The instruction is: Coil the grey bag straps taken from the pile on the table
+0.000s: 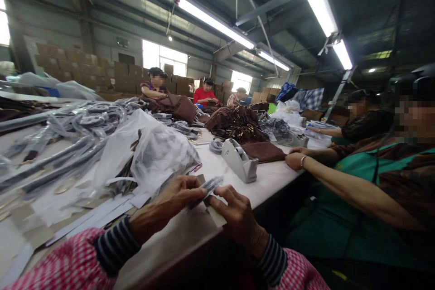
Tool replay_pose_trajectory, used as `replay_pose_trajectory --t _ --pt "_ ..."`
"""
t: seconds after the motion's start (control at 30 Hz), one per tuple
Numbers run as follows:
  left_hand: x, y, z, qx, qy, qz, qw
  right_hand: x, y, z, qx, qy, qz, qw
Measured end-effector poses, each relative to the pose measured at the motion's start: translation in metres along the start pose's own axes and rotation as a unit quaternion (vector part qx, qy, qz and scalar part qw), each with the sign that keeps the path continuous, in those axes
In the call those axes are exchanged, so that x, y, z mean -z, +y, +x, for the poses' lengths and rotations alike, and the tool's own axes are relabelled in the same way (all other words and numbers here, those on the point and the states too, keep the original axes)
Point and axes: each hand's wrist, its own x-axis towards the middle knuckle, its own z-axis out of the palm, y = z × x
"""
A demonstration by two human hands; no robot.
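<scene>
Plastic-wrapped piece and card strip are pinched in fingertips of left hand and right hand, above the table's near edge; handling looks mid-way. Grey straps are heaped toward the left edge; whether finished or pending cannot be told. Tape dispenser is untouched.

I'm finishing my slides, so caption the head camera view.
Left hand and right hand hold clear plastic at the edge of a white table, near a gray tape dispenser.
</scene>
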Motion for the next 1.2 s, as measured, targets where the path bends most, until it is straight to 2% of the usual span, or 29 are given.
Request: replay_pose_trajectory --t 0.07,0.1,0.17,0.2,0.27,0.37,0.43,0.5,0.67,0.77,0.83,0.93,1.0,1.07,1.2 --pt "-0.001 0.000 0.000 -0.058 0.028 0.120 0.991 0.000 -0.005 -0.006 -0.027 0.006 0.027 0.999" --pt "-0.002 -0.001 0.000 -0.104 0.043 0.188 0.976 -0.001 -0.008 -0.009 -0.044 0.018 0.039 0.998" --pt "-0.004 -0.005 -0.001 -0.189 0.062 0.316 0.928 -0.004 -0.012 -0.013 -0.083 0.046 0.052 0.994" --pt "-0.005 -0.009 -0.001 -0.208 0.063 0.366 0.905 -0.006 -0.012 -0.014 -0.103 0.050 0.060 0.992" --pt "-0.009 -0.018 -0.002 -0.211 0.048 0.437 0.873 -0.009 -0.012 -0.014 -0.135 0.021 0.095 0.986" --pt "-0.011 -0.036 -0.005 -0.216 0.016 0.475 0.853 -0.008 -0.008 -0.010 -0.182 -0.077 0.175 0.965" --pt "-0.010 -0.047 -0.006 -0.237 0.010 0.463 0.854 -0.004 -0.006 -0.005 -0.212 -0.128 0.196 0.949" --pt "-0.006 -0.054 -0.006 -0.253 0.011 0.437 0.863 0.000 -0.004 0.000 -0.233 -0.151 0.201 0.939" --pt "0.001 -0.049 -0.006 -0.237 -0.011 0.397 0.887 -0.002 0.004 0.006 -0.274 -0.134 0.215 0.928" --pt "0.000 -0.042 -0.008 -0.222 -0.021 0.399 0.890 -0.006 0.010 0.007 -0.293 -0.125 0.221 0.922" --pt "-0.001 -0.040 -0.009 -0.211 -0.014 0.404 0.890 -0.009 0.012 0.009 -0.328 -0.123 0.261 0.900" --pt "-0.004 -0.044 -0.008 -0.194 -0.001 0.410 0.891 -0.012 0.012 0.015 -0.407 -0.123 0.342 0.838" --pt "-0.005 -0.049 -0.007 -0.194 0.016 0.403 0.894 -0.012 0.013 0.021 -0.440 -0.127 0.371 0.807" --pt "-0.006 -0.052 -0.006 -0.193 0.039 0.392 0.899 -0.012 0.017 0.027 -0.452 -0.138 0.385 0.793" --pt "-0.007 -0.051 -0.006 -0.166 0.064 0.363 0.915 -0.009 0.028 0.037 -0.435 -0.193 0.402 0.782"
